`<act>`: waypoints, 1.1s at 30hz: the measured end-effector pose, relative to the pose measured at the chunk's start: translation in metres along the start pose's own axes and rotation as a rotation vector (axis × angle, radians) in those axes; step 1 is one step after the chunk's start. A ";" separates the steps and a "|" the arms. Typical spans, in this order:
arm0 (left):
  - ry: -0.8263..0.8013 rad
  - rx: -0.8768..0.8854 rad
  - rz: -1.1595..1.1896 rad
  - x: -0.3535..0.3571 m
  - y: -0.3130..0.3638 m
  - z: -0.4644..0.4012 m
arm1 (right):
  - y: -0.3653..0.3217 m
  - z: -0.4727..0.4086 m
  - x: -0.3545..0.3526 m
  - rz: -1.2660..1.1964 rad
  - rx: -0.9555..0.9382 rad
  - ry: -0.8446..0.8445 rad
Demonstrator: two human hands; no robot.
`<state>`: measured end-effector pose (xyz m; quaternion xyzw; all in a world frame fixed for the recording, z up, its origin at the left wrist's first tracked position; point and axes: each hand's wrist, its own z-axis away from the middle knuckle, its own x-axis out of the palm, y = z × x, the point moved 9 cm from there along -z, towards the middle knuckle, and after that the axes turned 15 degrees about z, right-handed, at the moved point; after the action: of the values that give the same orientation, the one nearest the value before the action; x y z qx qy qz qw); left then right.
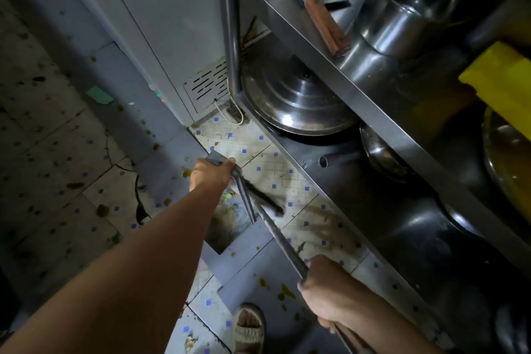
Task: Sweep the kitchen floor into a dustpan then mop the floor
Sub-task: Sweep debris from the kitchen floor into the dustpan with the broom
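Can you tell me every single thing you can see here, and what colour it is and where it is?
broom: one, dark bristles, metal handle, on the floor by the rack
dustpan: one, grey, on the floor, dirt inside
floor: pale tiles with blue squares, spotted with scraps
rack: one, steel, right side
big lid: one, silver, lower shelf
pot: one, silver, upper shelf
box: one, yellow, far right
cabinet: one, white, top middle
sandalled foot: one, bottom
left hand: holds the dustpan handle
right hand: grips the broom handle
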<state>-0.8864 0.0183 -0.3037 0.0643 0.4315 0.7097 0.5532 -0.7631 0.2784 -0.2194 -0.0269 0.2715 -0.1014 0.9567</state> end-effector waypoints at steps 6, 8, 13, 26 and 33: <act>-0.035 -0.006 -0.092 -0.016 -0.003 0.014 | 0.002 0.020 -0.023 -0.074 0.005 0.012; -0.041 0.002 -0.137 -0.022 -0.006 0.017 | 0.002 0.019 -0.029 -0.011 0.023 0.033; -0.005 -0.024 -0.121 -0.039 -0.020 0.017 | -0.014 0.018 -0.047 -0.087 0.074 -0.022; -0.023 -0.016 -0.083 -0.058 -0.043 0.036 | -0.016 0.050 0.033 -0.005 0.051 -0.085; -0.087 0.004 -0.143 -0.078 -0.061 0.063 | -0.005 0.067 0.033 0.003 0.032 -0.024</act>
<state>-0.7765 -0.0118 -0.2765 0.0655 0.4120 0.6640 0.6205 -0.7015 0.2664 -0.1784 -0.0122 0.2585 -0.1038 0.9603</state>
